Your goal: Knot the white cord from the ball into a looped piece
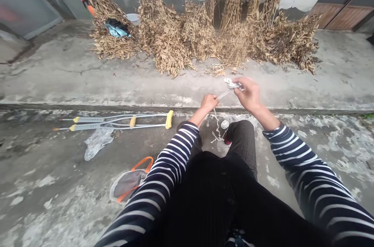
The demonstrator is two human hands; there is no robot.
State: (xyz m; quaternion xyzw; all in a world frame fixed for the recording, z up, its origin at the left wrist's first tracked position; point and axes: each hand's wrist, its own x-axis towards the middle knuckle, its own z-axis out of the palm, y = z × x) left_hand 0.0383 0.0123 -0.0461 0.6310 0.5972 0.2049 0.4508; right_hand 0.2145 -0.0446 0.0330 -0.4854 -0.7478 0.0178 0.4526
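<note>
My left hand point(209, 103) grips one end of a taut, thin white cord point(224, 94) above my knees. My right hand point(249, 93) closes around a small bundle of white cord point(232, 83) at the far end of that length. Loose white cord point(216, 130) hangs from below my left hand to the ground between my legs. Close beside it lies a small round white-and-silver object point(224, 124), perhaps a roll, though the picture does not settle what it is.
A pair of metal crutches point(113, 122) with yellow grips lies to my left, near a clear plastic sheet point(97, 143). A mesh bag point(128, 182) with orange handles lies lower left. A low concrete step point(87, 106) runs ahead, with dried plant bundles point(198, 36) against the wall.
</note>
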